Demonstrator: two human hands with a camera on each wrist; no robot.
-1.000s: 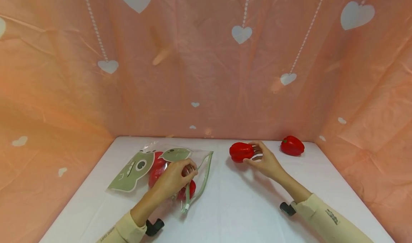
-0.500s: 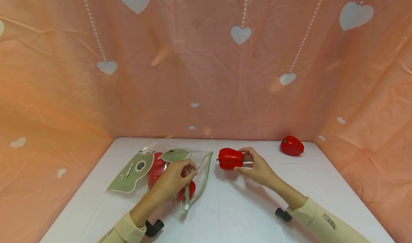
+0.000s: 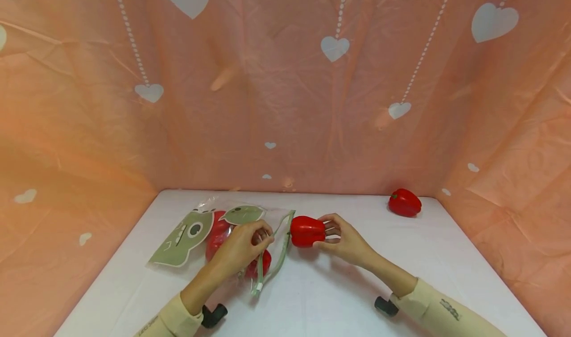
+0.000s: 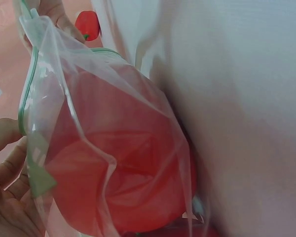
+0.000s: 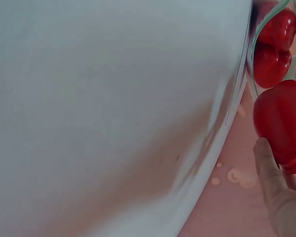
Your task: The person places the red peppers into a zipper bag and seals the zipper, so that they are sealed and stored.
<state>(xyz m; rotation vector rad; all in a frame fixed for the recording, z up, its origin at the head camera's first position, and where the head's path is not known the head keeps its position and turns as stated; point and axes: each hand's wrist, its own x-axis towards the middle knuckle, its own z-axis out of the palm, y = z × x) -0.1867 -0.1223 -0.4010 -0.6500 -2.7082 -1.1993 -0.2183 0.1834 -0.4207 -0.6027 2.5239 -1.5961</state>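
Nearer the bag (image 3: 243, 214), right hand's (image 3: 347, 242) pepper (image 3: 308, 231)

A bag (image 3: 176, 245) lies on the surface (image 3: 321, 297), lower left, peppers (image 3: 216, 243) inside. The nearer pepper (image 3: 308, 232) is lower centre; the farther pepper (image 3: 405, 202) lies behind, right.

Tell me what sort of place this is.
Probably a makeshift tabletop booth rather than an ordinary kitchen: orange heart-print fabric rises on three sides, close around a white table.

Red pepper (image 3: 307, 232), green-printed clear bag (image 3: 178, 242)
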